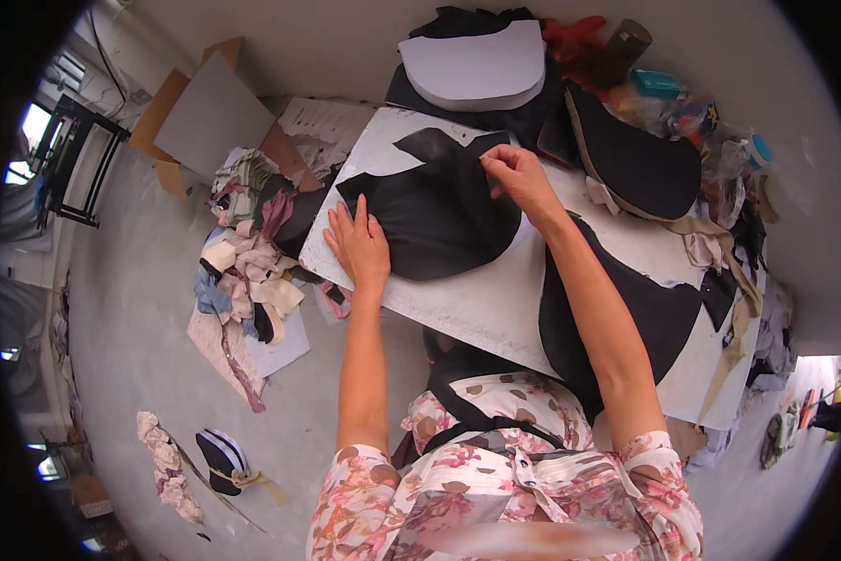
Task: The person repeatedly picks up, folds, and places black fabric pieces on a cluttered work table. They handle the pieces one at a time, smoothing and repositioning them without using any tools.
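Lying roughly L–R lengthwise: blk. cloth [439, 224], notched side away; L hand [359, 245] spread flat atop; R hand [521, 180] pinching edge.

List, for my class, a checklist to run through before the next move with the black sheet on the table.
1. Left hand flat on the sheet's left edge: ok.
2. Right hand at the upper right edge: ok.
3. Right fingers firmly gripping the edge: cannot tell.
4. Black sheet smooth all over: not ok, creased toward the upper right.
5. White tabletop showing between it and the other black piece: ok.
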Tool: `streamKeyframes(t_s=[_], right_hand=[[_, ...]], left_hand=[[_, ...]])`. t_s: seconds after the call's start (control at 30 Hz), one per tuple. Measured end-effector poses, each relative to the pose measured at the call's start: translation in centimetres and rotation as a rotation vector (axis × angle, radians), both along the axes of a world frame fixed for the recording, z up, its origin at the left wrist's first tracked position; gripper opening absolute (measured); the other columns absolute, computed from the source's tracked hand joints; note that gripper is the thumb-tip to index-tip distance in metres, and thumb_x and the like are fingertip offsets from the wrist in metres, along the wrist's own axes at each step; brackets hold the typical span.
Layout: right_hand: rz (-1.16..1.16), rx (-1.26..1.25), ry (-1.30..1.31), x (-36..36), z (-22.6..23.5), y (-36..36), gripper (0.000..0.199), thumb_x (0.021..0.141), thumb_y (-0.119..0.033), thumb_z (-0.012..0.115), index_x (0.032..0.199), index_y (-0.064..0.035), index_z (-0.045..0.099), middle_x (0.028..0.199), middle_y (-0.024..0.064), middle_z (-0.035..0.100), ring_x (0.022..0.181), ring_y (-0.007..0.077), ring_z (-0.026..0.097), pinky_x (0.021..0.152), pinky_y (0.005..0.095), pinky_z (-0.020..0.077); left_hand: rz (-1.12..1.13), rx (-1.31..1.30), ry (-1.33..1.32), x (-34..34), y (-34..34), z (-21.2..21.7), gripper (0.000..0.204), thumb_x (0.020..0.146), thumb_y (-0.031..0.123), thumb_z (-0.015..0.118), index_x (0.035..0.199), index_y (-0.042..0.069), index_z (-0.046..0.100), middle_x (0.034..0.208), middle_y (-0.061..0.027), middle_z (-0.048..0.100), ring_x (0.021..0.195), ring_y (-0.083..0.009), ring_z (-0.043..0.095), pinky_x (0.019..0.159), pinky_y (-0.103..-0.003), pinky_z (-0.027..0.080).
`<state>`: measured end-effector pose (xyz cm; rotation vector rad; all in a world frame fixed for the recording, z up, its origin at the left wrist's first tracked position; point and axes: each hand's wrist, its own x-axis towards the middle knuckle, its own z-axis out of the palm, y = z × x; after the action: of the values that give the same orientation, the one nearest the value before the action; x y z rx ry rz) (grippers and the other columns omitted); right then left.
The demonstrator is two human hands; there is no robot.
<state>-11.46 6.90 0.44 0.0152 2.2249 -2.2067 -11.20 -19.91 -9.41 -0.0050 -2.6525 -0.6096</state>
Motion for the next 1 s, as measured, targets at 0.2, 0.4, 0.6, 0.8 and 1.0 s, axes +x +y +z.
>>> streamKeyframes(t_s=[0.2,0.4,0.6,0.8,1.0], right_hand=[[0.091,-0.043,0.161,0.8,2.0,2.3,0.019,0.095,-0.021,0.06,0.098,-0.0042,0.067,0.083,-0.0026,0.063,0.075,0.0061,0.057,0.064,0.0221,0.0466],[0.11,0.365,0.348,1.7,0.7,-1.5,0.015,0.086,-0.014,0.064,0.091,0.0,0.067,0.078,0.0099,0.065,0.072,0.0195,0.063,0.065,0.032,0.0484],[0.066,0.686,0.558,2.7,1.1,-4.0,0.013,0.081,-0.012,0.061,0.087,-0.0026,0.068,0.082,0.0124,0.067,0.078,0.0316,0.065,0.067,0.0388,0.0499],[0.0,0.379,0.261,2.1,0.0,-2.6,0.014,0.08,-0.013,0.06,0.083,-0.0003,0.065,0.073,0.0109,0.064,0.067,0.022,0.064,0.064,0.0342,0.0492],[0.016,-0.545,0.1,1.0,1.8,3.8,0.018,0.091,-0.021,0.056,0.094,-0.0038,0.061,0.088,0.0053,0.066,0.08,0.0149,0.064,0.07,0.0302,0.0548]], left_hand=[[-0.011,0.169,0.116,0.8,0.8,2.1,0.038,0.092,0.019,0.055,0.128,0.01,0.06,0.144,-0.0199,0.043,0.14,-0.0377,0.029,0.114,-0.052,0.016],[-0.449,0.954,-0.123,3.2,5.1,11.4,0.051,0.099,0.047,0.048,0.112,0.001,0.064,0.101,-0.0072,0.068,0.091,-0.0119,0.062,0.066,-0.022,0.044],[-0.292,0.924,-0.088,3.0,4.7,9.6,0.021,0.089,0.022,0.072,0.091,0.001,0.067,0.069,0.0015,0.063,0.061,-0.0034,0.054,0.051,-0.019,0.041],[-0.189,1.109,-0.189,3.0,2.5,7.9,0.019,0.092,0.02,0.069,0.083,0.003,0.065,0.066,0.0035,0.06,0.053,-0.0024,0.049,0.047,-0.018,0.036],[0.106,0.44,-0.148,2.4,-0.5,3.8,0.025,0.083,0.026,0.069,0.071,0.004,0.063,0.059,-0.0064,0.062,0.055,-0.0221,0.061,0.055,-0.035,0.046]])
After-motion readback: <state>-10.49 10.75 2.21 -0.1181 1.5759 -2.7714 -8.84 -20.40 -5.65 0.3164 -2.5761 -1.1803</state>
